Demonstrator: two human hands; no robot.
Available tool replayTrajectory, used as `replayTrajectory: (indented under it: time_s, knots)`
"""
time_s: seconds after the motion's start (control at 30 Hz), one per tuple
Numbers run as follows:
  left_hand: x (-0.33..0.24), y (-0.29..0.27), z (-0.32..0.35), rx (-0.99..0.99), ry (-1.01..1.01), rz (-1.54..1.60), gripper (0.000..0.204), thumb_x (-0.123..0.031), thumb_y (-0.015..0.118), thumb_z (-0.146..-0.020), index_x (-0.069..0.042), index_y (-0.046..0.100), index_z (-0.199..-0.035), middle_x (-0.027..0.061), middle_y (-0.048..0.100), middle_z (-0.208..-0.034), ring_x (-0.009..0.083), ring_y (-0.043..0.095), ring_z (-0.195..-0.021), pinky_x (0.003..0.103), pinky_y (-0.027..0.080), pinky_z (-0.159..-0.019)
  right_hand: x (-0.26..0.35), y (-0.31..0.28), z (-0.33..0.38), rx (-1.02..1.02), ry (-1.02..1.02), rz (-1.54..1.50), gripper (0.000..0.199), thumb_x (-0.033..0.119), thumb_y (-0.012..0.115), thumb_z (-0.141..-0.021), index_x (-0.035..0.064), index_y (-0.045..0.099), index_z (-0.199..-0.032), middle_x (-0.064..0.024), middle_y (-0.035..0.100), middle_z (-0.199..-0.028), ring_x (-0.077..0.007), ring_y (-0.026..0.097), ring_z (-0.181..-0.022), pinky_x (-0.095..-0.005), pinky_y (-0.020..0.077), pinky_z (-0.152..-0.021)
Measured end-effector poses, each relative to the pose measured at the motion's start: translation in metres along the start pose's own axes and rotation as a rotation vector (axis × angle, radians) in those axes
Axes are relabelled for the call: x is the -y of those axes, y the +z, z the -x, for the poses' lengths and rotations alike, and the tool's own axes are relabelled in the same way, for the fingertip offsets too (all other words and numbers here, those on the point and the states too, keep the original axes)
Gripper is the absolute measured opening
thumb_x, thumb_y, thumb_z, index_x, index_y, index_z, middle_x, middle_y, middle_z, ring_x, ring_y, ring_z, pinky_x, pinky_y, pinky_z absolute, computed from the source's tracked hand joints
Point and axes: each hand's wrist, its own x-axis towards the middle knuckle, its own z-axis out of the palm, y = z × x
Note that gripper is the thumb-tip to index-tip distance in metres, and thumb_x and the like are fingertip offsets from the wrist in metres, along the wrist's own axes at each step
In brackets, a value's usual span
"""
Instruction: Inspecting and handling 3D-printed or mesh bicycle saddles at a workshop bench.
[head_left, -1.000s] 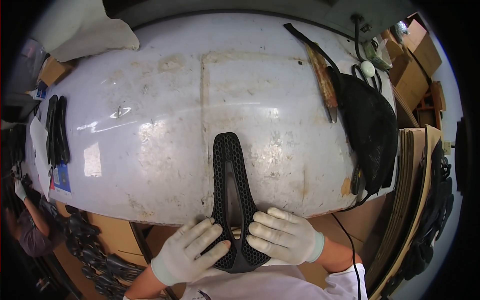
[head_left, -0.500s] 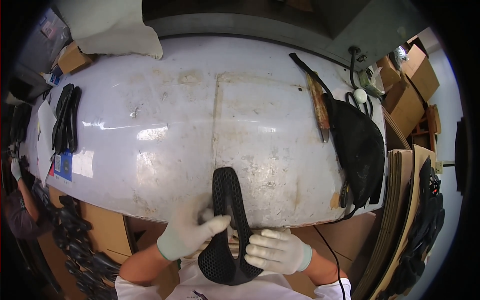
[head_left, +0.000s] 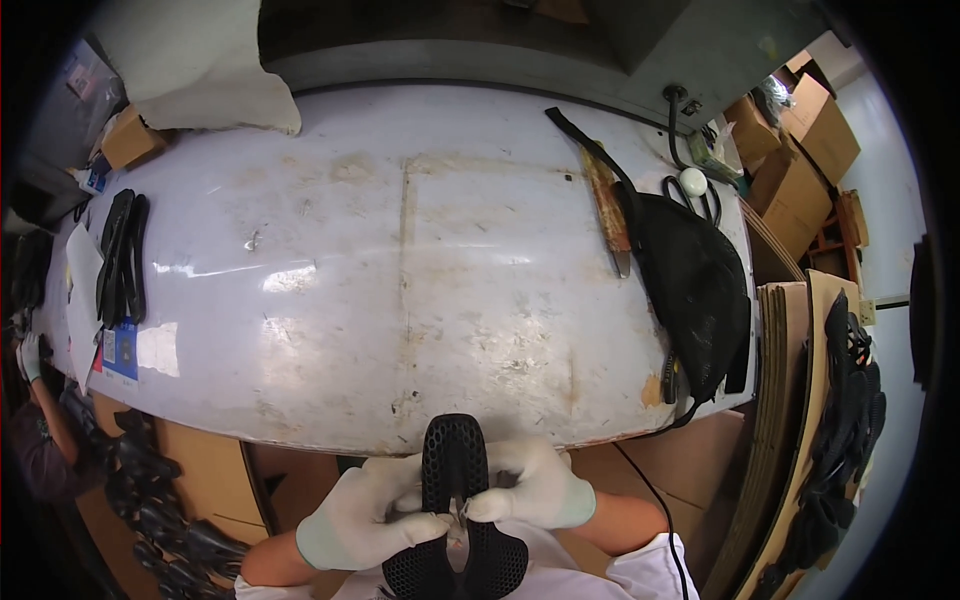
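A black bicycle saddle [head_left: 453,452] with a honeycomb lattice surface and a long central slot is held close to my body, just off the table's near edge. My left hand [head_left: 372,515], in a white glove, grips its left side, the thumb lying by the slot. White-gloved too, my right hand [head_left: 532,487] grips the opposite side with its thumb near the slot. The saddle's narrow nose points away from me. Its wide rear is partly cut off by the lower picture edge, and the fingers underneath are mostly hidden.
On the white, stained table [head_left: 330,220] a black bag [head_left: 690,285] lies right, beside a worn-handled blade [head_left: 607,205]. Black saddle-like pieces [head_left: 122,258] lie left. Cardboard [head_left: 785,400] with black parts stands right; more black parts [head_left: 140,470] lie lower left, near another person's gloved hand [head_left: 30,357].
The saddle has come down closer to my body, its nose now lower in view. My right hand has moved from the rear forward to the slot, with its thumb now on top.
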Motion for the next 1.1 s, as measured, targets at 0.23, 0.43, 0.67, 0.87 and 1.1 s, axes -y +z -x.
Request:
replayTrajectory:
  time_s: [0.23, 0.43, 0.67, 0.87, 1.1]
  knots:
    - [0.023, 0.001, 0.011, -0.161, 0.042, -0.097, 0.059, -0.024, 0.076, -0.090, 0.003, 0.056, -0.138, 0.0100, 0.079, -0.092, 0.0154, 0.076, -0.084, 0.027, 0.057, -0.077, 0.006, 0.010, 0.006, 0.148, 0.072, 0.217, 0.073, 0.033, 0.079, -0.091, 0.0016, 0.044, -0.147, -0.0113, 0.073, -0.109, -0.0177, 0.071, -0.096, -0.0333, 0.0578, -0.082]
    - [0.024, -0.002, -0.003, -0.139, 0.260, -0.311, 0.046, -0.026, 0.084, -0.084, 0.002, 0.071, -0.117, 0.0145, 0.075, -0.088, 0.0268, 0.074, -0.080, 0.035, 0.058, -0.076, 0.005, 0.001, -0.008, 0.081, -0.164, 0.593, 0.069, 0.035, 0.082, -0.085, 0.0015, 0.054, -0.138, -0.0170, 0.069, -0.111, -0.0321, 0.071, -0.097, -0.0380, 0.0578, -0.084]
    - [0.078, -0.002, -0.013, -0.007, 0.876, -0.503, 0.038, -0.025, 0.079, -0.086, -0.002, 0.074, -0.116, 0.0028, 0.051, -0.060, 0.0209, 0.053, -0.049, 0.035, 0.042, -0.046, 0.014, 0.012, -0.011, 0.009, -0.783, 0.781, 0.046, 0.046, 0.082, -0.080, 0.0085, 0.058, -0.073, -0.0045, 0.045, -0.064, -0.0235, 0.048, -0.052, -0.0363, 0.0351, -0.048]
    - [0.081, 0.002, -0.015, -0.114, 0.939, -0.537, 0.036, -0.029, 0.081, -0.083, -0.006, 0.077, -0.110, -0.0006, 0.046, -0.059, 0.0172, 0.050, -0.047, 0.033, 0.037, -0.044, 0.008, 0.017, -0.014, 0.004, -0.852, 0.749, 0.046, 0.040, 0.078, -0.083, 0.0102, 0.051, -0.062, -0.0034, 0.040, -0.059, -0.0223, 0.044, -0.048, -0.0365, 0.0321, -0.046]
    - [0.064, 0.009, -0.001, -0.311, 0.792, -0.676, 0.036, -0.036, 0.083, -0.075, -0.010, 0.079, -0.100, -0.0028, 0.046, -0.058, 0.0166, 0.050, -0.047, 0.031, 0.036, -0.044, -0.008, 0.017, -0.018, -0.047, -0.858, 0.722, 0.038, 0.037, 0.079, -0.079, 0.0100, 0.056, -0.066, -0.0035, 0.042, -0.060, -0.0228, 0.046, -0.049, -0.0366, 0.0364, -0.048]
